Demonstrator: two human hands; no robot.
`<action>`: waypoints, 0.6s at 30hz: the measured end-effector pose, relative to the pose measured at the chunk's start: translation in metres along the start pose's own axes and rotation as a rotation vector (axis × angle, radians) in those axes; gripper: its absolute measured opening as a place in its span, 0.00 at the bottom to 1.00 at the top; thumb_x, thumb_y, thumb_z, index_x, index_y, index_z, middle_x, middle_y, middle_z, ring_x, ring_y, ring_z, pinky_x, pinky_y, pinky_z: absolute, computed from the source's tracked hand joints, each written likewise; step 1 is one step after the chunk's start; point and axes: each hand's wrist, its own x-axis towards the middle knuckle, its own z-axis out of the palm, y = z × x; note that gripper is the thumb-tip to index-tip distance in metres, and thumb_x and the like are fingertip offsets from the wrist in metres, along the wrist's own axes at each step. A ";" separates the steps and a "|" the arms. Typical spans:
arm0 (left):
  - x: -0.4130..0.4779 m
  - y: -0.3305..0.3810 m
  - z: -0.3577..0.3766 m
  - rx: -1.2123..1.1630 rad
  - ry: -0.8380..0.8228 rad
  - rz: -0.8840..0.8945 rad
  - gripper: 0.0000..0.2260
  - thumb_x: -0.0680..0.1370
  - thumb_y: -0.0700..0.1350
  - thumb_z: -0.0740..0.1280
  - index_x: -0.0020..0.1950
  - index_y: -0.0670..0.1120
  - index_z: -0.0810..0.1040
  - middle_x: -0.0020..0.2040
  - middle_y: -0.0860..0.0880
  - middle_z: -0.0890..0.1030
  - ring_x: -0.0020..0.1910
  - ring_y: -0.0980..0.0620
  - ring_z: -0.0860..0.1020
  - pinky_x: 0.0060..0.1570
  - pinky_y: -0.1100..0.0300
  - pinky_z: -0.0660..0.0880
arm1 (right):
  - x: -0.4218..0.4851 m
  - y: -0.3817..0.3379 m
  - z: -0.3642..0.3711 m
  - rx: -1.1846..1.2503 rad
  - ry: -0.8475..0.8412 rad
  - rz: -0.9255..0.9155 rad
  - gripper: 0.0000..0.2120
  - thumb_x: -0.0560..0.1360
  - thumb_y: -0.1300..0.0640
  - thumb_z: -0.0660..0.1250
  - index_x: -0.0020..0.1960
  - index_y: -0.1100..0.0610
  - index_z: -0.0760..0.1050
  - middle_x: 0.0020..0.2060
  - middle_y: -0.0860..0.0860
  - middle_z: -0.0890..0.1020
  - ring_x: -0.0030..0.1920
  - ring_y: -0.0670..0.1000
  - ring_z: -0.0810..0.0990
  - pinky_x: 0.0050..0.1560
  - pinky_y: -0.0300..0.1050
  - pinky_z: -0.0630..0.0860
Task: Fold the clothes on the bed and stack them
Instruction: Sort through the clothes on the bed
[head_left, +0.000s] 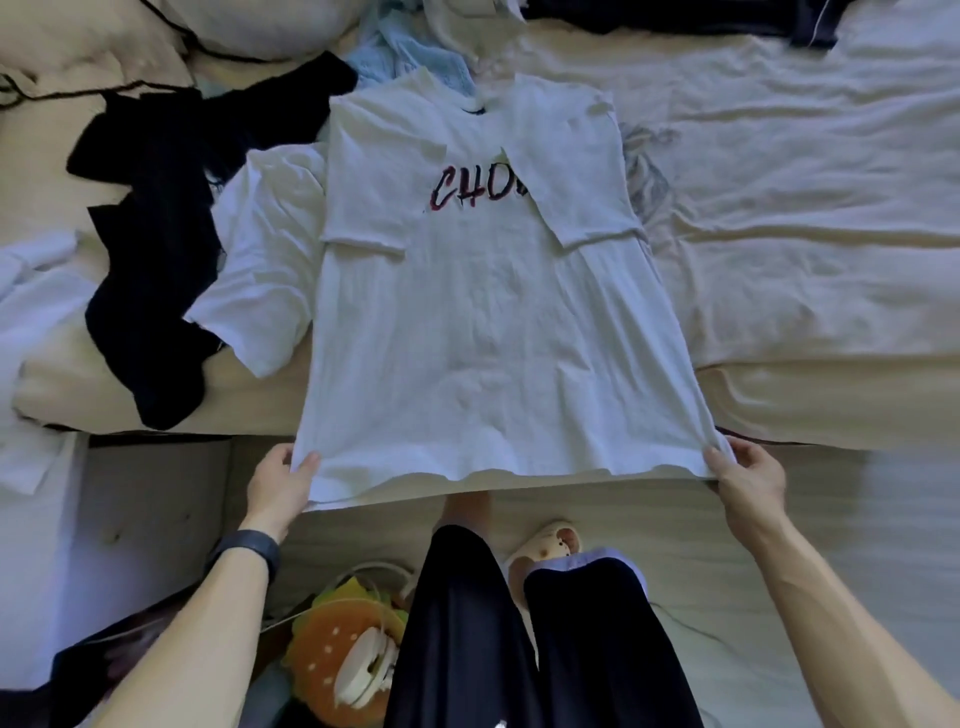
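One printed white tee (483, 332) lies face up on the bed (805, 208). Its long axis runs 12 to 6 o'clock, with the collar at 12 and the hem at 6, past the bed's edge. Both sleeves are folded inward over the chest. The left hand (278, 483) pinches the hem corner at 7 o'clock, and the right hand (748, 470) pinches the corner at 5. One plain white tee (260, 270) lies at 9 o'clock, partly under the first. One black garment (150, 234) lies at 10, and one blue garment (410, 57) at 12.

Soft bluish daylight, wide-angle edge distortion
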 end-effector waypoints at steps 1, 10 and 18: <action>-0.002 -0.001 0.003 0.018 -0.015 -0.014 0.07 0.82 0.48 0.65 0.54 0.45 0.77 0.49 0.45 0.81 0.42 0.47 0.78 0.36 0.56 0.72 | -0.001 0.000 0.002 0.019 0.001 0.036 0.14 0.79 0.68 0.68 0.64 0.65 0.77 0.52 0.58 0.82 0.45 0.54 0.81 0.42 0.44 0.78; -0.018 -0.023 0.020 0.044 -0.255 -0.220 0.14 0.78 0.58 0.70 0.45 0.48 0.78 0.37 0.48 0.84 0.28 0.52 0.79 0.23 0.64 0.66 | 0.001 0.010 -0.006 -0.059 0.033 0.183 0.11 0.74 0.56 0.78 0.41 0.62 0.80 0.34 0.57 0.83 0.33 0.50 0.82 0.30 0.36 0.80; -0.034 -0.023 -0.032 -0.072 -0.084 -0.190 0.08 0.78 0.43 0.72 0.53 0.38 0.83 0.39 0.45 0.82 0.35 0.50 0.78 0.26 0.63 0.77 | 0.001 -0.023 -0.039 -0.201 0.027 -0.025 0.02 0.76 0.58 0.72 0.48 0.55 0.83 0.36 0.48 0.83 0.32 0.46 0.84 0.37 0.36 0.81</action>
